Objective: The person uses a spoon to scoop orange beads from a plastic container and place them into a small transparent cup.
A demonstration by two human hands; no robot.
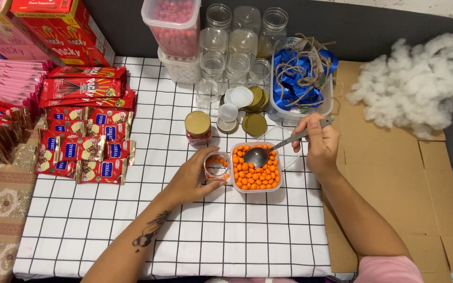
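Head view looks straight down on a tabletop (184, 230) covered with a white cloth of black grid lines. At its middle stands a clear square plastic tub of round orange candies (256, 169). The left hand (192, 178) is curled around a small clear jar (217, 166) just left of the tub, touching its side; a few orange candies lie in the jar. The right hand (318, 141) pinches the handle of a grey metal spoon (268, 151), whose bowl rests on the candies in the tub.

Behind the jar stands one filled jar with a gold lid (197, 127). Further back are loose gold and white lids (245, 107), a cluster of roughly ten empty clear jars (237, 47), two stacked clear tubs of red and white candies (176, 31), and one clear tub holding blue ribbon and brown twine (302, 73). Red snack packets and boxes (79, 126) crowd the left side. White stuffing fluff (418, 86) lies on flattened brown cardboard (394, 173) at right. Nothing blocks the tub.
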